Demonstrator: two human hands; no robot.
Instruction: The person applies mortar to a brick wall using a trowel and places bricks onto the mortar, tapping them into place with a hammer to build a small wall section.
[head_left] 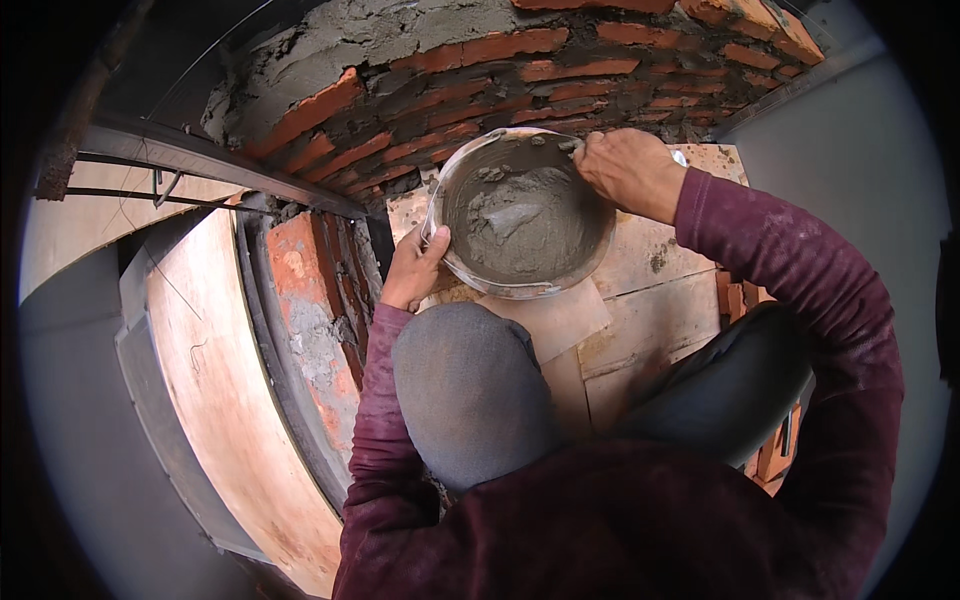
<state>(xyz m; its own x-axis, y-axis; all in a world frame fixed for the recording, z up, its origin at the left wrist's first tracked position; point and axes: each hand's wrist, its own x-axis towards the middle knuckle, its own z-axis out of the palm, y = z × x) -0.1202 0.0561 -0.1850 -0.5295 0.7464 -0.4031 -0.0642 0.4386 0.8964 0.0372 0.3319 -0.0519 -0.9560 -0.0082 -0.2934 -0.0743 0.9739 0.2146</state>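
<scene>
Mortar pan (520,215): part full, gripped at its rim by left hand (415,268); right hand (630,170) clenched inside it, tool unclear. Brick wall (480,90) beyond hands: several courses laid, joints unfinished.

No packages, labels, signs or screens appear anywhere around the person's hands in this view from the head camera.
</scene>
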